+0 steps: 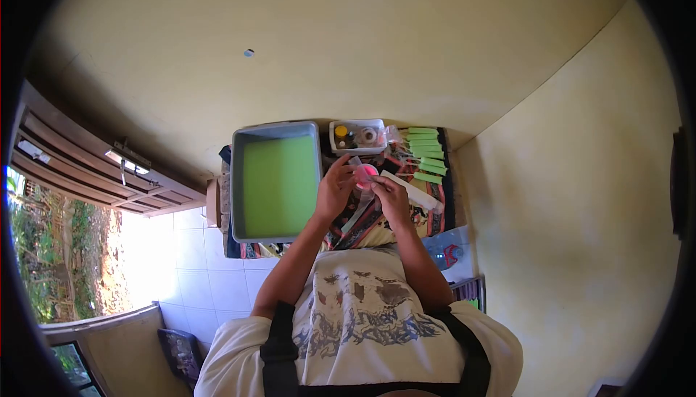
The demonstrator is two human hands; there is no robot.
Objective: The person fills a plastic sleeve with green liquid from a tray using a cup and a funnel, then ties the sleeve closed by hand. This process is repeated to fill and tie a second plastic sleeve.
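Nearest to us we see our white printed shirt (362, 317) with dark straps over the shoulders. From there both forearms reach away to a low surface covered with a patterned cloth (377, 226).

Our left hand (335, 188) has its fingers curled and pinching the left edge of a small pink round object (366, 174). Our right hand (392, 195) is closed on the same pink object from the right, the fingertips pressed together at it. The object is held between the two hands, above the cloth; it is small in the view, so we cannot tell exactly what it is. A clear plastic strip (360, 208), maybe a bag, hangs down from it between the hands.

Just left of the hands is a grey tray (238, 179) with a green inside. A white long piece (415, 191) lies to the right of the right hand. Farther away stands a white box (358, 137) with small items, and to its right a row of green strips (425, 152) near the yellow wall.
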